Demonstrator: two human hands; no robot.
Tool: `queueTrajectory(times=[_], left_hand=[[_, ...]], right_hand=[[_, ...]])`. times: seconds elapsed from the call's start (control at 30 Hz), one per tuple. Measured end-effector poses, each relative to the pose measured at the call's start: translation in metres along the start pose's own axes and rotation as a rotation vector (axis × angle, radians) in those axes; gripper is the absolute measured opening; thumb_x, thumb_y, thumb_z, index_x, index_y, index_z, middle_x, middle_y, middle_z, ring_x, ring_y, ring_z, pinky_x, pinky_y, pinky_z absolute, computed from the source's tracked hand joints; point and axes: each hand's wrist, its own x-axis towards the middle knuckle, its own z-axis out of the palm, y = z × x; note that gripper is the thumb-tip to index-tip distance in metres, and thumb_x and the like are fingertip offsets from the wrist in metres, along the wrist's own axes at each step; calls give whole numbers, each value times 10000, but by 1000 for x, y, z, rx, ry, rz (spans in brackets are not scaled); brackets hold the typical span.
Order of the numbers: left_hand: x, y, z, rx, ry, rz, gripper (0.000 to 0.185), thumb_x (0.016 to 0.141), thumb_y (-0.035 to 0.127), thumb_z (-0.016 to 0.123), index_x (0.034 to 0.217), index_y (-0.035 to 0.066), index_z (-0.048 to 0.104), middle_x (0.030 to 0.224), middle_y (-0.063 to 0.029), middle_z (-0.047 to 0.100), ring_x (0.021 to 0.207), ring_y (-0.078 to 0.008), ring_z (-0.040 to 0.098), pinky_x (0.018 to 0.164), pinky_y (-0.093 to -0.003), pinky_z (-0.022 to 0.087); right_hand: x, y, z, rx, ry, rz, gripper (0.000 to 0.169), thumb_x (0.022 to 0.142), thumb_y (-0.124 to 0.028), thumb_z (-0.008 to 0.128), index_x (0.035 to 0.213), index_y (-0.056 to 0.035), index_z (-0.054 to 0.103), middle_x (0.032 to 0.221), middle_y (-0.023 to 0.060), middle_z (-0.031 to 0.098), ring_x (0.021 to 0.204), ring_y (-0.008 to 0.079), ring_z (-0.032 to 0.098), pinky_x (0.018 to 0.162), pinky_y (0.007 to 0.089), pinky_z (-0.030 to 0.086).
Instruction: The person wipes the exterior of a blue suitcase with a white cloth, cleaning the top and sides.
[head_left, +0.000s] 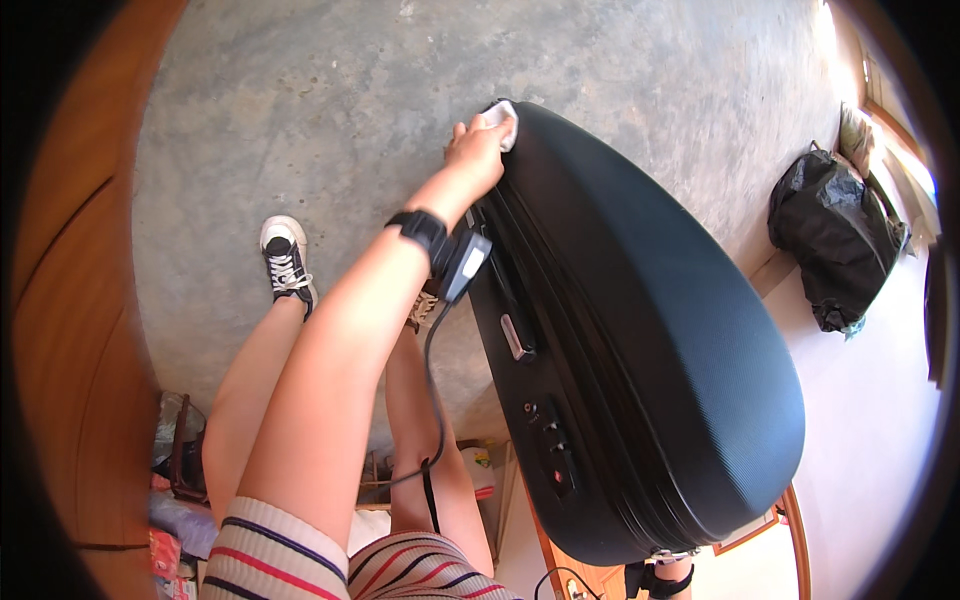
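My left hand (478, 150) reaches across to the far end of a large black suitcase (637, 300), holding a white cloth (504, 124) against its corner. A black wristband with a small cabled device (465, 266) is on that arm. The suitcase's zipper side, with a side handle (517, 337) and a combination lock (556, 450), faces left. At the near end of the suitcase, low in view, my right hand (673, 568) is mostly hidden beside a metal fitting; a black wristband shows below it. Its fingers are not visible.
A black plastic bag (836, 232) lies by the white wall at right. A curved-looking wooden panel (82, 300) borders the left side. My feet in black-and-white sneakers (285, 262) rest on the concrete floor (360, 90). Packaged items (169, 551) lie at lower left.
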Motion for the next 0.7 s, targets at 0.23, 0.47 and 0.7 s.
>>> queueTrajectory(times=[0.23, 0.47, 0.7], left_hand=[[-139, 127, -82, -115, 251, 619, 559, 803, -9, 495, 1261, 309, 538, 1192, -85, 487, 1020, -263, 445, 902, -402, 414], [-117, 145, -90, -3, 183, 801, 417, 879, 103, 471, 1251, 285, 521, 1301, -120, 427, 1093, -312, 442, 928, -446, 431], [32, 23, -18, -134, -114, 68, 444, 902, 159, 444, 1331, 275, 431, 1346, -142, 373, 1186, -370, 411, 1010, -425, 370]], right_hand=[[2, -7, -4, 11, 2, -23, 639, 867, -559, 288, 1335, -127, 341, 1408, 140, 267, 1322, 309, 268, 1065, 506, 244], [-1, -7, -10, -8, -32, -22, 617, 878, -554, 271, 1333, -142, 330, 1410, 149, 236, 1328, 322, 250, 1056, 524, 252], [-3, 1, -14, 3, -41, -49, 627, 874, -568, 259, 1338, -154, 333, 1403, 141, 241, 1326, 317, 255, 1044, 537, 282]])
